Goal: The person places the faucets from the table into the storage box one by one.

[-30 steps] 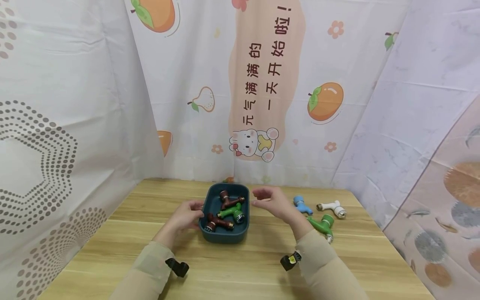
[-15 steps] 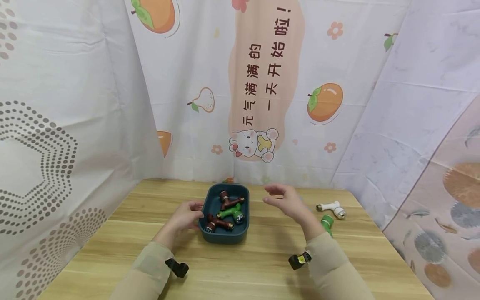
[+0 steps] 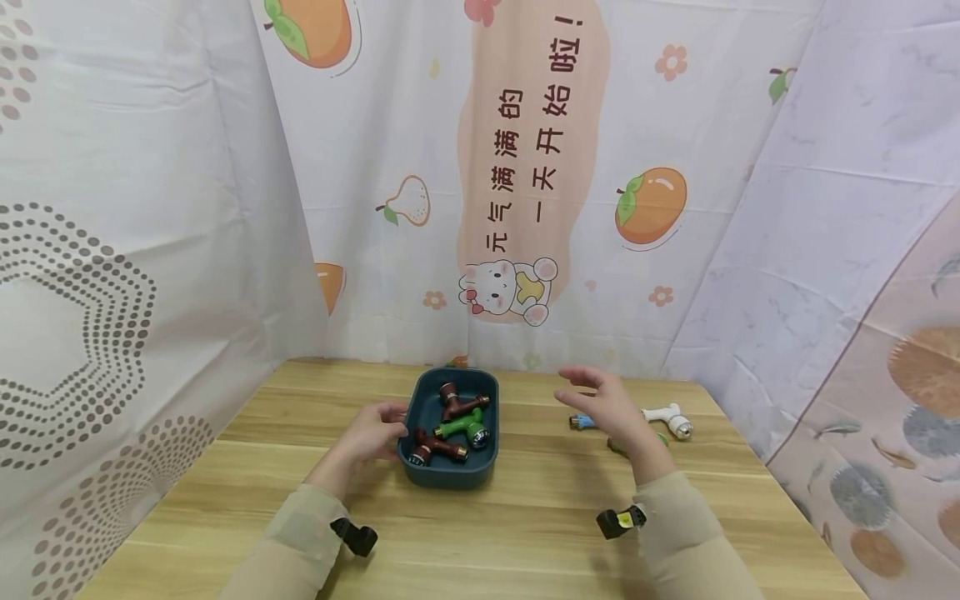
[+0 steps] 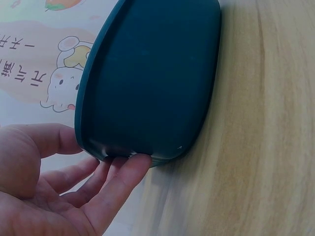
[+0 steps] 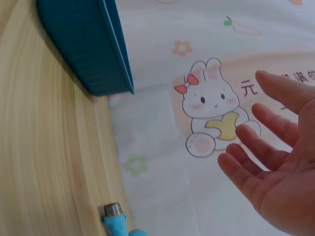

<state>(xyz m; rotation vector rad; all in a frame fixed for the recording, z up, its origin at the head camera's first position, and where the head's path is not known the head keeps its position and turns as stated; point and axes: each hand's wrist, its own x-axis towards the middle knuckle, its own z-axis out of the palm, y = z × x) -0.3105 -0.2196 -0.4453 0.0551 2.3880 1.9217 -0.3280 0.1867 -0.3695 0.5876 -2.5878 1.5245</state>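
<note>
Operator: Which step does this look like?

Spotter: I'd judge you're at a reach. Your left grip touches the left side of the bin, fingers loosely bent along its outer wall, thumb up by the rim; it seems to steady rather than clamp. Your right grip hangs in the air right of the bin, fingers apart, nothing in them.

Operator: And the taps?

Spotter: Inside the bin you have three: the far red tap toward its far end, the inner green tap right of its middle, the near red tap by its near left corner. Right of the bin, on the counter, lie the blue tap, the white tap farther out, and the outer green tap, mostly hidden in the head view.

Operator: What would the next move call for?

Spotter: Probably lowering your right grip and closing your fingers round one body; of the loose three, the blue tap is nearest the bin.

Operator: How do the surfaces look?

Spotter: Your bin seems smooth plastic, round-cornered. The taps are branched and stubby, with metal-looking ends that may feel slick. The counter is wood-grained.
</note>
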